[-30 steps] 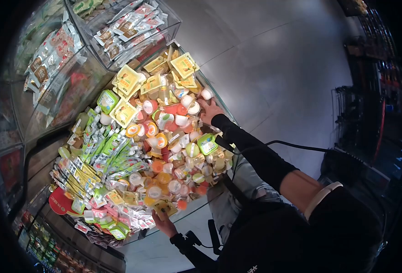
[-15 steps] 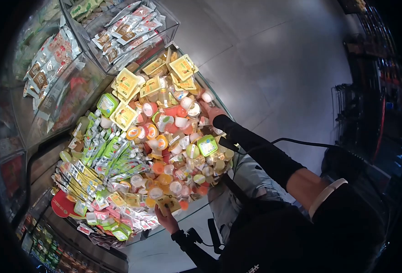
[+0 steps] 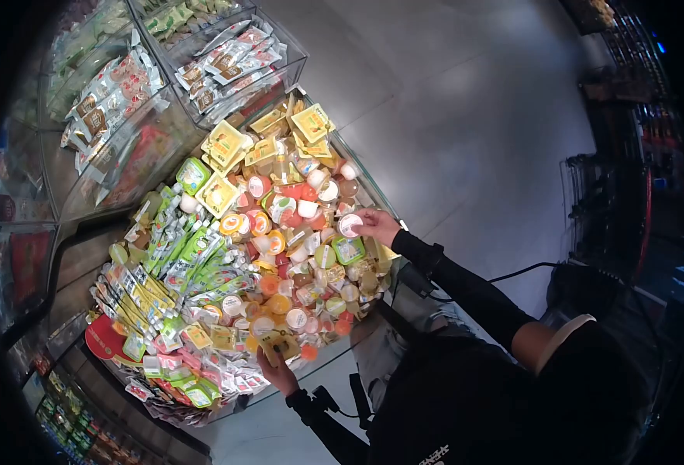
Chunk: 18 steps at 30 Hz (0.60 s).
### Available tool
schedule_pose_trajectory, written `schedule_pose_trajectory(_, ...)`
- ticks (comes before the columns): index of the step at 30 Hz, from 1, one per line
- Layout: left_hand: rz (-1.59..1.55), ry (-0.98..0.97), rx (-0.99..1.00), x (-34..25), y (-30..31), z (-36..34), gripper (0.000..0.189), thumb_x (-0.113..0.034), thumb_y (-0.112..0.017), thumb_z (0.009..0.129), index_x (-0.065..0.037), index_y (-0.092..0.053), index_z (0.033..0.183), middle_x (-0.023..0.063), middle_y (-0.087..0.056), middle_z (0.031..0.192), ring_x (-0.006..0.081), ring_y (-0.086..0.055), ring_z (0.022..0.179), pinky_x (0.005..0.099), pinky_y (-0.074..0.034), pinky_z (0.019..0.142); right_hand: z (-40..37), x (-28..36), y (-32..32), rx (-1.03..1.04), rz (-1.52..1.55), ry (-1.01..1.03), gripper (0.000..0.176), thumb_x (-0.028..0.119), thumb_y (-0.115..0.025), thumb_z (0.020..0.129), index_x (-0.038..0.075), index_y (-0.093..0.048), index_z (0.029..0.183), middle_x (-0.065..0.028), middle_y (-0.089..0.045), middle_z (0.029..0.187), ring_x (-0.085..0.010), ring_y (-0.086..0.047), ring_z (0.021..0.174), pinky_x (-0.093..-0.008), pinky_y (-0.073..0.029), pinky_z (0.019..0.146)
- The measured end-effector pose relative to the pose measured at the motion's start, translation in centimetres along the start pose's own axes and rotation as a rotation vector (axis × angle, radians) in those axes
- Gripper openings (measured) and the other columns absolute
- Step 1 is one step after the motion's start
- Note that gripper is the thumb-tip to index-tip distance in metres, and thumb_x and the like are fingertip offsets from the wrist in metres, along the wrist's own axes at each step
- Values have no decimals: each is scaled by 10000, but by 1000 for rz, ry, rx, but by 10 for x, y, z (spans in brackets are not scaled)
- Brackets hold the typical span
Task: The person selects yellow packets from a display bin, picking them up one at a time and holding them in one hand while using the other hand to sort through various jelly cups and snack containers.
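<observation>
My left hand (image 3: 279,374) grips a yellow tray pack (image 3: 280,344) at the near edge of a heap of jelly cups and pouches. My right hand (image 3: 378,226) pinches a small cup with a pale pinkish lid (image 3: 350,225) over the right side of the heap. Just below that cup lies a green square pack (image 3: 349,249). Several more yellow packs (image 3: 311,123) rest at the far end of the heap, and green pouches (image 3: 194,252) are piled to the left.
Clear bins with silver-wrapped snacks (image 3: 237,53) stand at the back left. A glass edge (image 3: 363,180) borders the heap on the right. A red round sign (image 3: 105,339) is at the lower left, and dark racks (image 3: 590,186) stand far right.
My right hand has moved from the heap's right edge down and inward, and the lidded cup now shows in its fingers. My left hand stays nearly in place with the yellow pack.
</observation>
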<state>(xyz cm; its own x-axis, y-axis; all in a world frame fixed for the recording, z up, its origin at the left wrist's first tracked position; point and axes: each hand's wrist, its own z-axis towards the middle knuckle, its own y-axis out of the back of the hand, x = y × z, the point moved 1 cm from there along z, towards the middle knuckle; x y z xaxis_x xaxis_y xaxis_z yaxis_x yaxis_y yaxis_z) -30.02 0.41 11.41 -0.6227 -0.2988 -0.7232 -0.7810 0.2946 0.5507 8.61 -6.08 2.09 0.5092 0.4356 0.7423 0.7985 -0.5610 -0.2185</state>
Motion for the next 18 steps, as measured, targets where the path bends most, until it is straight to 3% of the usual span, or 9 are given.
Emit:
schedule_pose_trajectory(4,48,-13,21,7,1,-11,374,-60,-540,794,24,-433,1143,147,-532,1027,215,-528,906,307,-431,789,-11,-37,-62,98,-377,252,405,228,-654,719,50,-532,1062,-72,-593,844,-121,-577,733,-257,-471,666)
schedule_pose_trajectory(5,37,17,33,7,1,-13,372,-60,-541,791,25,-436,1138,147,-534,1021,217,-534,894,310,-438,781,-28,-22,-86,208,-462,109,433,273,-646,726,69,-525,1088,-81,-589,841,-144,-590,758,-265,-469,676)
schedule_pose_trajectory(7,4,28,9,18,5,-17,376,-60,-545,785,26,-438,1135,149,-537,1017,218,-537,889,312,-443,773,-41,3,-119,507,-595,129,434,290,-602,760,45,-507,1104,-166,-571,935,-259,-566,902,-319,-442,779)
schedule_pose_trajectory(9,-23,44,-14,23,11,-25,379,-59,-548,779,27,-440,1132,150,-539,1013,219,-541,884,314,-448,765,-12,-9,-116,303,-786,523,419,232,-592,745,11,-502,1089,-198,-528,1034,-311,-506,988,-354,-413,834)
schedule_pose_trajectory(11,37,87,-63,17,15,-33,387,-57,-552,770,29,-442,1132,153,-540,1016,216,-540,894,309,-449,763,28,28,-91,64,-979,430,418,172,-583,714,-40,-492,1062,-222,-490,1085,-351,-471,1010,-373,-394,858)
schedule_pose_trajectory(12,40,82,-65,20,16,-35,387,-57,-552,770,29,-442,1132,153,-540,1016,216,-540,894,309,-449,763,47,27,-76,-257,-987,439,447,36,-554,662,-78,-451,1082,-257,-463,1093,-376,-460,1000,-370,-387,866)
schedule_pose_trajectory(13,33,96,-47,25,18,-39,393,-57,-552,769,28,-441,1137,153,-541,1018,214,-539,896,308,-450,764,67,30,-61,-490,-1141,502,420,32,-534,662,-107,-458,1051,-268,-436,1120,-371,-431,1046,-365,-370,888)
schedule_pose_trajectory(15,30,106,-28,28,17,-44,398,-56,-552,769,27,-440,1142,153,-541,1020,212,-538,898,307,-450,764,90,45,-31,-580,-1615,415,411,73,-525,687,-72,-471,1068,-229,-421,1163,-337,-403,1092,-353,-341,920)
schedule_pose_trajectory(18,117,131,25,12,12,-50,429,-52,-560,758,22,-433,1161,151,-544,1026,220,-536,912,313,-447,776,121,22,-5,-369,-1852,388,424,164,-474,741,-34,-462,1116,-182,-404,1208,-291,-360,1144,-340,-268,973)
